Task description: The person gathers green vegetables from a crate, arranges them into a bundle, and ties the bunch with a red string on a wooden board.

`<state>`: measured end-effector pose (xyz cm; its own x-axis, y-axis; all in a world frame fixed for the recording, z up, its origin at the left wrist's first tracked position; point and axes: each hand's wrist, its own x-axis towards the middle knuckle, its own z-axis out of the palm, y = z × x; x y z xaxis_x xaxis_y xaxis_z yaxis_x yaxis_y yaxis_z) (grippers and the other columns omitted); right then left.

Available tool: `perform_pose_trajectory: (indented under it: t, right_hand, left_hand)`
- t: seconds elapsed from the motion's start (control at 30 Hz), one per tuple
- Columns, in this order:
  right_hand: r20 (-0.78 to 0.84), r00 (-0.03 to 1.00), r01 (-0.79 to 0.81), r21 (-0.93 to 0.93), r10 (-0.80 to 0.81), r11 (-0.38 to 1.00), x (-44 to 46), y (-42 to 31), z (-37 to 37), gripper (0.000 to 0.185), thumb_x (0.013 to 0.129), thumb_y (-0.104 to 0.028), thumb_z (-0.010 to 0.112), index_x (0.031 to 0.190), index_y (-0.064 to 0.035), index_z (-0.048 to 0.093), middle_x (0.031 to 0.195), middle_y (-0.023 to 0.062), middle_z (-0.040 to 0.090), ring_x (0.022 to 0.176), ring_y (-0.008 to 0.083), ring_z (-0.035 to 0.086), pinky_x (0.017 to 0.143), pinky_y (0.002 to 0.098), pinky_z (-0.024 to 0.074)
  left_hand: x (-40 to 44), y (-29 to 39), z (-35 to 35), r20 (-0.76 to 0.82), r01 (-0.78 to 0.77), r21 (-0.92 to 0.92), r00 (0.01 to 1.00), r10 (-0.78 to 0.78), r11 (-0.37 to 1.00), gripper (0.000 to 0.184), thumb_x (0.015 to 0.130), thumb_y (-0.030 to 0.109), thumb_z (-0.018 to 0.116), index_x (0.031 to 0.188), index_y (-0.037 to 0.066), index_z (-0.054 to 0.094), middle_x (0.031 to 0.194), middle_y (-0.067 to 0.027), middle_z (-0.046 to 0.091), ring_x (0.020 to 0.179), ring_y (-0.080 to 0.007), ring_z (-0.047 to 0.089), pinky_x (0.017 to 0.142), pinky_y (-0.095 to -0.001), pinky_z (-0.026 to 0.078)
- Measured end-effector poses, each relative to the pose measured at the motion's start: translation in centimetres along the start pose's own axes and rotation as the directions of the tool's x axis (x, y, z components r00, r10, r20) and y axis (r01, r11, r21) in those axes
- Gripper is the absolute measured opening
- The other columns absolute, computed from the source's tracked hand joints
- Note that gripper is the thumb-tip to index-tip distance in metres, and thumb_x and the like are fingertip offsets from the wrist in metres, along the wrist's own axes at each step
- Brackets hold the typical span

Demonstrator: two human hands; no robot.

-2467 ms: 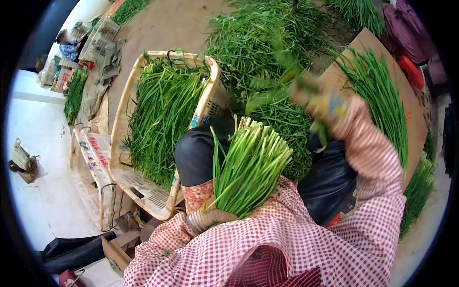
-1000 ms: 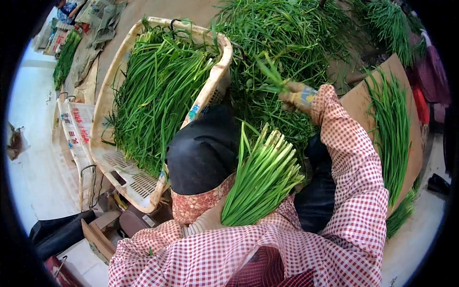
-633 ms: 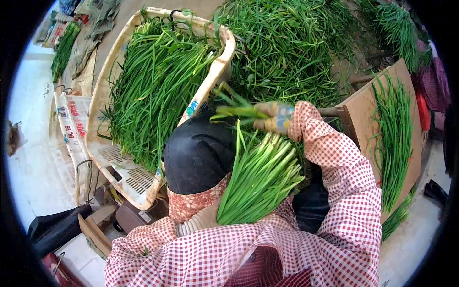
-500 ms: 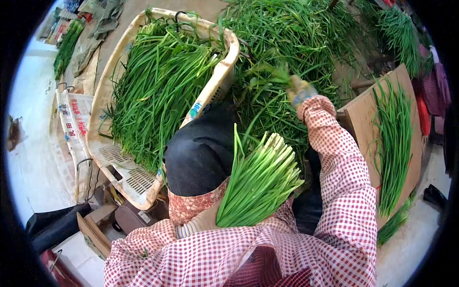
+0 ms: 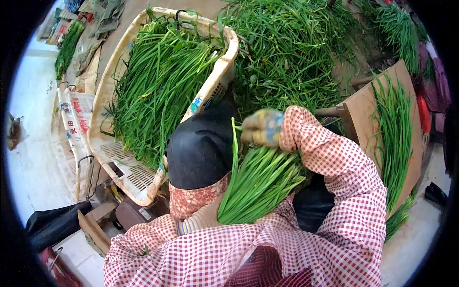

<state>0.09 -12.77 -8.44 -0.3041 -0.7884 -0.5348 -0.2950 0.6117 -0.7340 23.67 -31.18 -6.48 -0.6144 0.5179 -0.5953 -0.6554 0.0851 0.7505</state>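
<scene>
A bunch of garlic chives lies across my lap, its leaves toward my body and its pale cut ends pointing away. My left hand, in a striped-cuff glove, cradles the bunch from its left side; the fingers are hidden beneath the leaves. My right hand, in a soiled yellow and blue glove, is over the cut ends and covers most of them. Motion smears its fingers, which point left toward one long chive leaf sticking up apart from the rest. Whether they grip it I cannot make out.
At left stands a cream plastic crate filled with chives. A large heap of loose greens covers the floor ahead. On the right, more chives lie on a cardboard-topped stand. Cardboard and bags sit at lower left.
My right hand has come back from the heap toward me, down to the cut ends of the bunch. The greens it held over the heap no longer show in it. My left hand stays put.
</scene>
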Motion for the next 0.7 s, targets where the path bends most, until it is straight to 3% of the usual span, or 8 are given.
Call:
perform_pose_trajectory:
  t: [0.17,0.23,0.33,0.4,0.5,0.57,0.63,0.7]
  right_hand:
    - [-0.316,0.775,-0.451,0.330,0.547,0.829,-1.2,7.1,-3.1,0.046,0.091,-0.041,0.050,0.121,-0.0065,0.053,0.119,0.0170,0.056,0.106,0.0304,0.057,0.095,0.0417,0.0460]
    - [-0.206,0.887,-0.291,0.445,0.413,0.847,-0.2,9.7,-0.9,0.077,0.084,-0.059,0.052,0.138,-0.0076,0.035,0.137,0.0208,0.040,0.127,0.0321,0.040,0.104,0.0469,0.0354]
    - [0.041,0.992,-0.050,0.996,-0.122,-0.072,-0.5,7.9,5.2,0.077,0.081,-0.062,0.054,0.131,-0.0040,0.044,0.117,0.0186,0.059,0.109,0.0304,0.057,0.094,0.0481,0.0442]
    - [-0.074,0.970,0.014,0.968,-0.233,-0.250,-2.5,1.7,4.7,0.066,0.087,-0.057,0.050,0.124,-0.0027,0.049,0.098,0.0155,0.065,0.089,0.0254,0.064,0.081,0.0418,0.0513]
    - [-0.428,0.872,0.490,0.777,-0.239,0.396,-1.9,2.8,2.9,0.044,0.092,-0.044,0.050,0.105,-0.0033,0.060,0.082,0.0059,0.062,0.077,0.0154,0.060,0.073,0.0299,0.0497]
    - [-0.365,0.925,0.380,0.897,-0.105,0.226,-1.9,2.1,3.6,0.035,0.089,-0.037,0.055,0.102,-0.0044,0.059,0.084,0.0044,0.060,0.075,0.0122,0.057,0.065,0.0258,0.0479]
    - [-0.648,0.762,0.536,0.637,0.008,0.555,-0.8,2.6,3.1,0.028,0.089,-0.032,0.056,0.101,-0.0060,0.060,0.081,0.0049,0.058,0.071,0.0110,0.056,0.058,0.0235,0.0466]
    - [-0.662,0.739,0.536,0.692,0.127,0.484,-3.6,3.5,1.0,0.022,0.089,-0.027,0.057,0.098,-0.0072,0.059,0.074,0.0025,0.053,0.067,0.0095,0.053,0.054,0.0245,0.0448]
  left_hand:
    - [-1.6,0.8,-0.4,-0.015,0.053,-0.072,0.998,-0.054,0.996,0.072,0.074,0.011,0.076,0.135,0.006,0.038,0.131,-0.0065,0.051,0.118,-0.0154,0.050,0.100,-0.0325,0.040]
    - [-2.3,1.2,-0.6,-0.022,0.092,-0.117,0.995,-0.095,0.989,0.071,0.074,0.012,0.076,0.135,0.006,0.038,0.131,-0.0064,0.051,0.118,-0.0153,0.050,0.100,-0.0325,0.040]
    - [-2.8,1.1,-1.7,0.038,0.111,-0.123,0.994,-0.107,0.986,0.068,0.076,0.014,0.076,0.133,0.005,0.041,0.127,-0.0073,0.054,0.116,-0.0158,0.050,0.099,-0.0327,0.041]
    - [-2.8,1.3,-2.4,0.058,0.065,-0.079,0.997,-0.060,0.995,0.069,0.075,0.015,0.076,0.133,0.004,0.041,0.128,-0.0077,0.054,0.116,-0.0159,0.050,0.099,-0.0328,0.041]
    - [-3.2,0.7,-2.7,0.112,0.090,-0.018,0.990,-0.087,0.996,0.072,0.072,0.015,0.079,0.132,0.002,0.042,0.128,-0.0097,0.053,0.116,-0.0173,0.050,0.098,-0.0335,0.041]
    - [-3.2,1.0,-2.1,0.039,0.120,-0.036,0.992,-0.119,0.992,0.075,0.068,0.014,0.082,0.131,0.001,0.043,0.127,-0.0102,0.054,0.115,-0.0185,0.051,0.098,-0.0342,0.041]
    - [-3.7,1.6,-1.8,-0.002,0.145,-0.034,0.989,-0.145,0.989,0.077,0.065,0.011,0.082,0.131,0.001,0.043,0.126,-0.0106,0.054,0.114,-0.0194,0.052,0.097,-0.0350,0.042]
    - [-4.4,1.0,-2.0,-0.040,0.179,-0.120,0.982,-0.185,0.977,0.077,0.066,0.011,0.081,0.131,0.001,0.041,0.125,-0.0101,0.054,0.111,-0.0189,0.053,0.095,-0.0353,0.043]
